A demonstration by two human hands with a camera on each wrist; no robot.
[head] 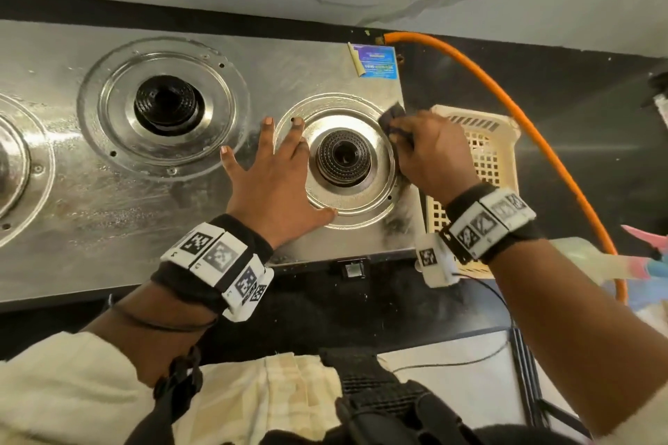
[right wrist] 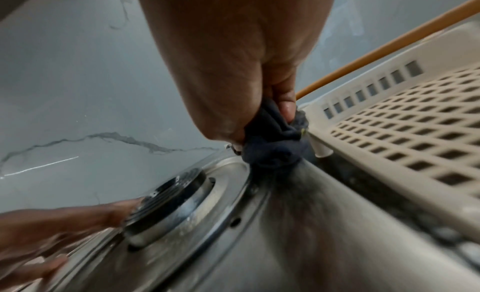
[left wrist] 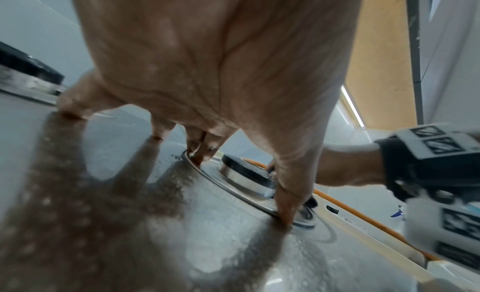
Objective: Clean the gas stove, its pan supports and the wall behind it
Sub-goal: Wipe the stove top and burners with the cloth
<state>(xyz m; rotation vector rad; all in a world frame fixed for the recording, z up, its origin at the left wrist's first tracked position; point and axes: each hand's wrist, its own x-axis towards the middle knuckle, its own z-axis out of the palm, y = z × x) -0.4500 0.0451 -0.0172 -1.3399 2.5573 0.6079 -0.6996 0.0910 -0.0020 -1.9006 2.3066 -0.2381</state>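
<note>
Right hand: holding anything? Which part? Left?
The right hand grips a bunched dark cloth by its upper folds, lower end on the stove top. The left hand lies flat, holding nothing.

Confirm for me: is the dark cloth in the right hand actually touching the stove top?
Touching. In the right wrist view the right hand pinches the dark cloth, whose bunched end presses on the steel stove top with no gap, beside the burner ring.

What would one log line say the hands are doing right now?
left hand: flat on steel gas stove top | right hand: rubs bunched dark cloth beside right burner | pan supports: off
</note>
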